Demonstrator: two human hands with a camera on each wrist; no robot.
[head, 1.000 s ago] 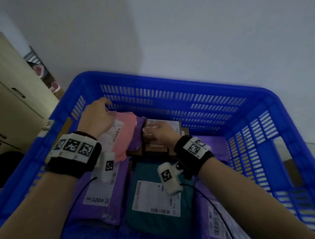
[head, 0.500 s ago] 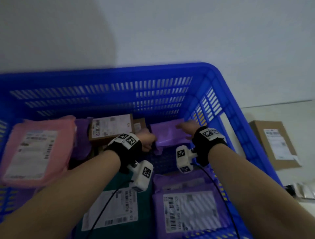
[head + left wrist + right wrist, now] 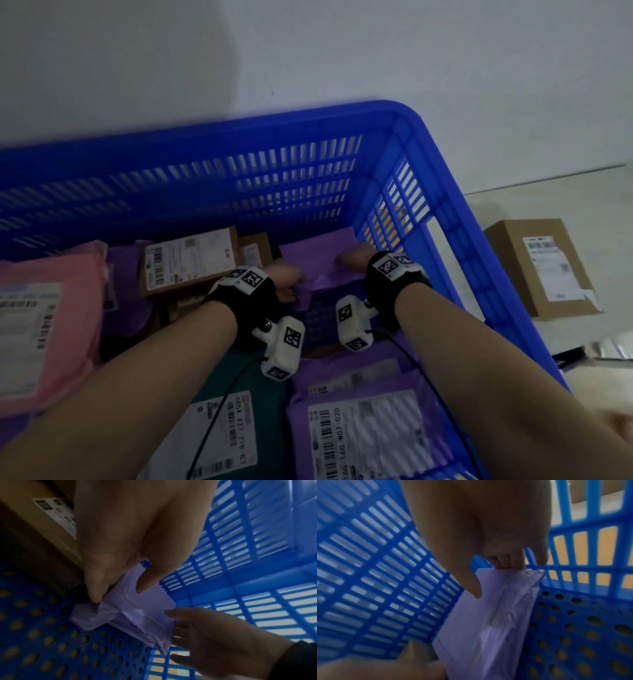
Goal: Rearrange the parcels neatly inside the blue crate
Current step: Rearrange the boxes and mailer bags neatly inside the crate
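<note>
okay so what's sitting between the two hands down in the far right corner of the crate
A purple mailer bag: the left hand pinches one end and the right hand holds the other. The left wrist view shows it best.

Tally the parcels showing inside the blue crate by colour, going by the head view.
Pink bag: 1
Purple bag: 4
Green bag: 1
Brown box: 2
Total: 8 showing in the crate; the stacking may hide more.
</note>
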